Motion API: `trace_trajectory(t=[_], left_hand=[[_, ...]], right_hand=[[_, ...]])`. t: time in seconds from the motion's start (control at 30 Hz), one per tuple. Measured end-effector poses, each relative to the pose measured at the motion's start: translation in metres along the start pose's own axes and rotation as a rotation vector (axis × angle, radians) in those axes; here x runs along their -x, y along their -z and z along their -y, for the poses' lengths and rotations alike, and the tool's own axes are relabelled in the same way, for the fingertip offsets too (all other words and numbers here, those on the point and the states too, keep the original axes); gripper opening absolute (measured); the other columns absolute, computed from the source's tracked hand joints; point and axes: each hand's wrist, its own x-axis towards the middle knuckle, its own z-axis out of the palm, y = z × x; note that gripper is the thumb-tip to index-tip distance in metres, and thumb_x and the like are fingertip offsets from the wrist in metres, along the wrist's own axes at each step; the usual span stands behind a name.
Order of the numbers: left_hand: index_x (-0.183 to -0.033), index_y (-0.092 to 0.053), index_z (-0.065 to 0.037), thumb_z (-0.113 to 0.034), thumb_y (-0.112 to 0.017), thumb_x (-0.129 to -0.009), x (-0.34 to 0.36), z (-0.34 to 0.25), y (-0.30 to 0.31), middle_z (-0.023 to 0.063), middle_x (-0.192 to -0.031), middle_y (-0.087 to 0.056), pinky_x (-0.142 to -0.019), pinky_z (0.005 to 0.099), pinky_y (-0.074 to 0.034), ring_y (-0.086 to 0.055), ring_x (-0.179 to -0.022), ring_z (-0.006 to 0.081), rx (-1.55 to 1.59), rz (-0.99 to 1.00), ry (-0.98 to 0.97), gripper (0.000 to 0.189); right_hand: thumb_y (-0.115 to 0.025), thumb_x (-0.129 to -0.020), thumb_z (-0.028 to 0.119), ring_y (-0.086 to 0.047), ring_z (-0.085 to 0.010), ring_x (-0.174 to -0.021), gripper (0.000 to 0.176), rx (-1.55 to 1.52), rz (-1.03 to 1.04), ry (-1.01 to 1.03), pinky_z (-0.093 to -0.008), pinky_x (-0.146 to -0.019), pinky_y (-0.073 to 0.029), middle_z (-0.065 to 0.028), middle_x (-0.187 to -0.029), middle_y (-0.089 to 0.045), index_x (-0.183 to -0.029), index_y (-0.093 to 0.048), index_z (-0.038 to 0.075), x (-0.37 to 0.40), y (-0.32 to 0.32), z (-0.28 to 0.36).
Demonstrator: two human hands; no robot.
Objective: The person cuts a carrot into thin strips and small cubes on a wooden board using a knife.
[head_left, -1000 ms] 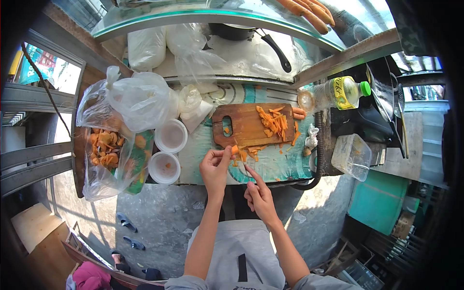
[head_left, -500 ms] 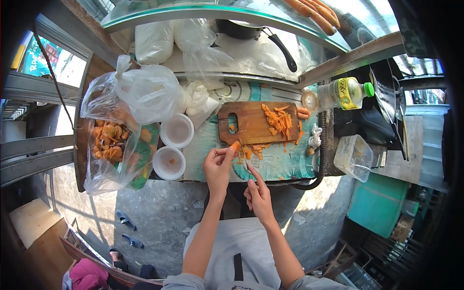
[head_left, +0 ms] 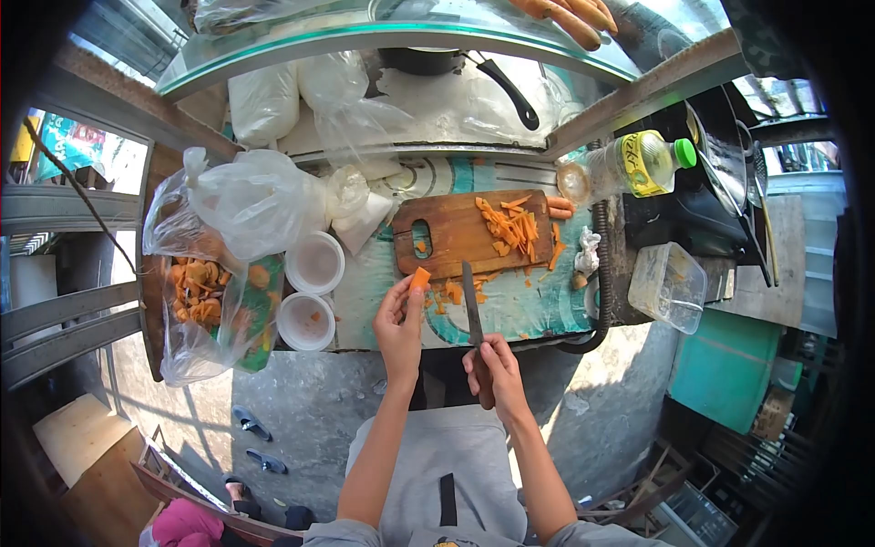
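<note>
A short piece of carrot (head_left: 419,279) is pinched in the fingertips of my left hand (head_left: 398,324), just off the near left corner of the wooden cutting board (head_left: 447,244). My right hand (head_left: 497,369) is closed around the brown handle of a knife (head_left: 473,314). Its dark blade points away from me, with the tip near the board's front edge. Cut carrot strips (head_left: 515,228) lie heaped on the board's right half. More carrot scraps (head_left: 460,290) are scattered on the tabletop along the near edge of the board.
Left of the board stand two white plastic tubs (head_left: 306,321) and a clear bag of carrot pieces (head_left: 199,287). On the right are a green-capped bottle (head_left: 643,164) and a clear plastic container (head_left: 668,287). A glass shelf (head_left: 401,35) with whole carrots (head_left: 570,20) hangs overhead.
The knife has swung away from the carrot piece and now points forward, its blade in plain sight. My hands have moved apart slightly. The whole view has shifted a little.
</note>
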Motion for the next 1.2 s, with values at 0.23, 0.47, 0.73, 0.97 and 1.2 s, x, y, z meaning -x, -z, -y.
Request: trace_trajectory(t=[0.23,0.47,0.73,0.97,1.2], left_hand=[[-0.117,-0.062,-0.001,-0.021,-0.060,-0.097,-0.002,-0.007,-0.010,0.0044,-0.102,-0.070,-0.064,0.0184,-0.043,-0.058,-0.079,0.0033,0.026,-0.008,0.014,0.028],[-0.110,-0.065,-0.003,-0.018,-0.066,-0.092,-0.011,-0.013,-0.019,0.0023,-0.096,-0.069,-0.063,0.0201,-0.044,-0.056,-0.074,0.0042,-0.159,0.025,-0.148,0.023],[-0.102,-0.069,-0.011,-0.016,-0.071,-0.084,-0.036,-0.010,-0.031,0.0020,-0.098,-0.066,-0.078,0.0350,-0.049,-0.056,-0.092,0.0236,-0.791,-0.060,-0.754,0.020],[-0.096,-0.069,-0.009,-0.017,-0.074,-0.081,-0.035,-0.007,-0.036,0.0026,-0.090,-0.064,-0.073,0.0346,-0.047,-0.056,-0.083,0.0231,-0.796,-0.149,-0.706,0.018],[-0.083,-0.066,-0.007,-0.021,-0.071,-0.085,-0.024,-0.022,-0.043,0.0022,-0.070,-0.066,-0.060,0.0353,-0.047,-0.062,-0.065,0.0205,-0.800,-0.143,-0.459,0.015]], right_hand=[[-0.047,-0.102,0.029,-0.040,-0.0064,-0.044,0.023,-0.029,-0.210,-0.160,-0.0202,-0.038,-0.031,-0.0017,-0.063,-0.044,-0.095,-0.048,0.007,0.043,0.042,-0.061],[-0.046,-0.102,0.028,-0.039,-0.0055,-0.046,0.023,-0.027,-0.267,-0.111,-0.0190,-0.040,-0.032,-0.0015,-0.065,-0.045,-0.097,-0.050,0.006,0.063,0.055,-0.044],[-0.051,-0.099,0.014,-0.049,-0.0104,-0.048,0.042,0.084,-0.121,0.066,-0.0239,-0.042,-0.042,-0.0071,-0.076,-0.055,-0.139,-0.042,0.006,0.035,0.022,-0.004],[-0.037,-0.104,0.032,-0.043,-0.0107,-0.041,0.042,0.013,-0.102,-0.170,-0.0229,-0.038,-0.035,-0.0065,-0.072,-0.052,-0.139,-0.044,0.010,0.045,0.029,-0.025],[-0.047,-0.101,0.020,-0.050,-0.0100,-0.060,0.047,0.094,-0.207,0.073,-0.0239,-0.052,-0.043,-0.0025,-0.078,-0.052,-0.146,-0.039,0.006,0.022,0.022,-0.013]])
